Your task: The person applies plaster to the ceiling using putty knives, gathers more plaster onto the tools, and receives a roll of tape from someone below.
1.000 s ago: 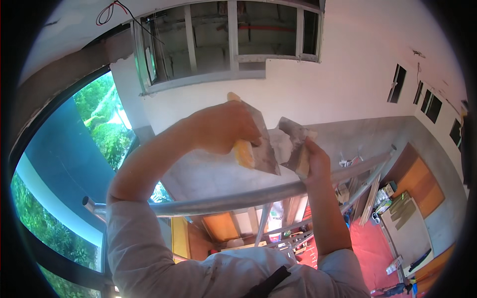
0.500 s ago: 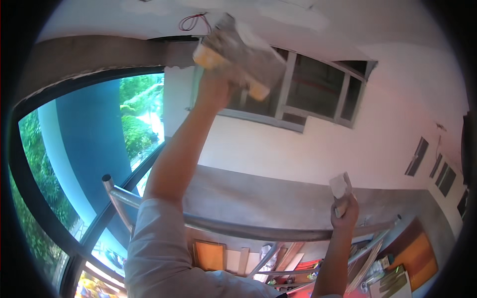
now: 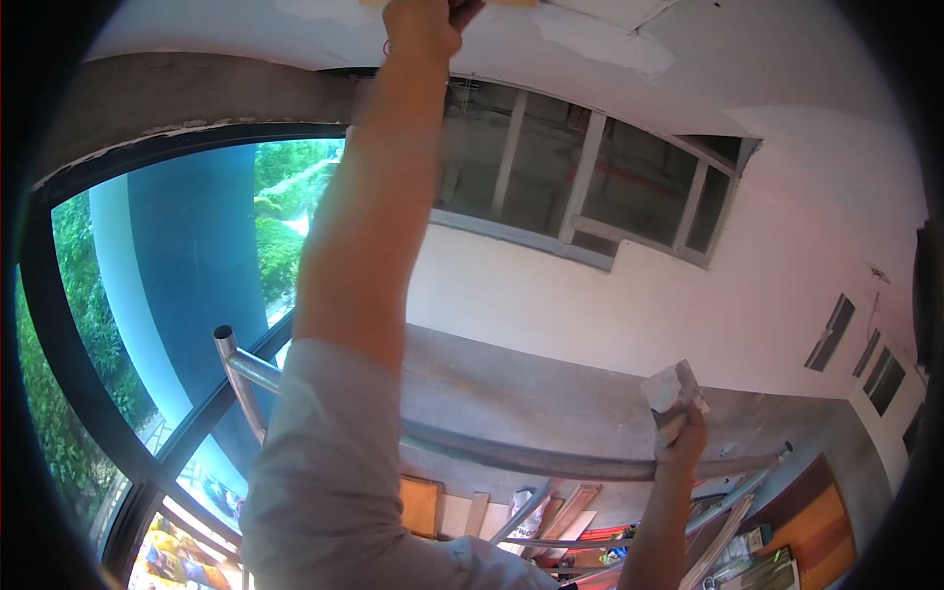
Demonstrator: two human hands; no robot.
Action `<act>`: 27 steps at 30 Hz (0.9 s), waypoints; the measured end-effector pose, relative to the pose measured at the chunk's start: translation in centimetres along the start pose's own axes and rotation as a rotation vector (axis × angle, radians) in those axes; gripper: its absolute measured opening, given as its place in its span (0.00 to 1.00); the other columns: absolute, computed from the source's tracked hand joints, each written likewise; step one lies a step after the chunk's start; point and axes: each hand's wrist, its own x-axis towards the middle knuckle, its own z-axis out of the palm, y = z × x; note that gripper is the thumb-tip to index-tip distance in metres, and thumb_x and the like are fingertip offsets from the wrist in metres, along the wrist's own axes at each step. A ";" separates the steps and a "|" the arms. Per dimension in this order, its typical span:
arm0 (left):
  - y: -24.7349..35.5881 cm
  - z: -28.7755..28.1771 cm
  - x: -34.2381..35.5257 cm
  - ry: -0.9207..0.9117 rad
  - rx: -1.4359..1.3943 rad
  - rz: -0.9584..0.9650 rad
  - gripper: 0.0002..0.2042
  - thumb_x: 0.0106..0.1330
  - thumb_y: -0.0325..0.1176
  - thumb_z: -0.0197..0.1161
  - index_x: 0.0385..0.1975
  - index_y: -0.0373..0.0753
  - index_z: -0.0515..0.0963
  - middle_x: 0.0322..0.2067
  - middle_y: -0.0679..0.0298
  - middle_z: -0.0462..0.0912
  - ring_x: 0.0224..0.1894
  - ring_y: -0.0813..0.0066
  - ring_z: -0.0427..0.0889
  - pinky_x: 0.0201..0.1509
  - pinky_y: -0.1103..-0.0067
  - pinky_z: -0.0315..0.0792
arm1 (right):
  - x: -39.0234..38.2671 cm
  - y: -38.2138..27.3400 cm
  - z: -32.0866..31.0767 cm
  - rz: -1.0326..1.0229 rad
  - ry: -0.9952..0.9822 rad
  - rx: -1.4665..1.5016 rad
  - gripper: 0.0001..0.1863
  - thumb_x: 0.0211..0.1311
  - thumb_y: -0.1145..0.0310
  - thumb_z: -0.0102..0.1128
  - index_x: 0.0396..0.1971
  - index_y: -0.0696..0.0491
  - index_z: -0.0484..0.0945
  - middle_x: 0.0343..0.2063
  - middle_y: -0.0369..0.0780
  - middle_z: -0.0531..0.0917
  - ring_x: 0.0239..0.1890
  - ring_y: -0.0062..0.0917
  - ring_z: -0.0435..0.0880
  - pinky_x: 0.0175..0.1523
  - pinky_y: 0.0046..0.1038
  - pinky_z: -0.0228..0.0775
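My left hand is raised to the top edge of the picture, closed on a wide putty knife whose yellowish handle barely shows; the rest is cut off near the white, patched ceiling. Whether the blade touches it, I cannot tell. Lower at the right, my right hand grips a smaller putty knife, held up with pale paste on its blade.
A metal scaffold rail runs across below my arms, with an upright tube at left. Tall glazing fills the left, an interior framed opening is above, and boards and supplies lie beyond the rail.
My hands have parted from where the two knives were together. The left one has risen to the top edge, mostly taking its knife out of view; the right has shifted rightward and down.
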 end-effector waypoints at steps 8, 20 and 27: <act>4.2 -4.6 1.2 -0.245 0.782 0.602 0.10 0.72 0.33 0.51 0.42 0.31 0.73 0.36 0.53 0.79 0.37 0.58 0.80 0.38 0.65 0.83 | -0.7 0.5 1.6 0.023 0.087 -0.029 0.21 0.71 0.64 0.46 0.60 0.56 0.67 0.55 0.44 0.77 0.56 0.38 0.79 0.58 0.45 0.74; -4.6 -4.8 3.2 0.245 0.747 0.781 0.18 0.55 0.37 0.64 0.37 0.27 0.75 0.30 0.49 0.84 0.33 0.55 0.85 0.41 0.66 0.76 | -0.5 1.1 1.9 0.028 -0.017 0.003 0.21 0.72 0.64 0.44 0.60 0.56 0.66 0.55 0.45 0.77 0.57 0.38 0.78 0.60 0.43 0.72; -10.8 3.0 -3.0 0.190 0.727 0.824 0.10 0.72 0.32 0.50 0.43 0.31 0.73 0.35 0.54 0.79 0.35 0.59 0.80 0.39 0.66 0.82 | -0.4 0.9 0.8 -0.004 0.016 0.010 0.20 0.70 0.65 0.48 0.58 0.57 0.68 0.52 0.44 0.78 0.53 0.36 0.80 0.58 0.40 0.74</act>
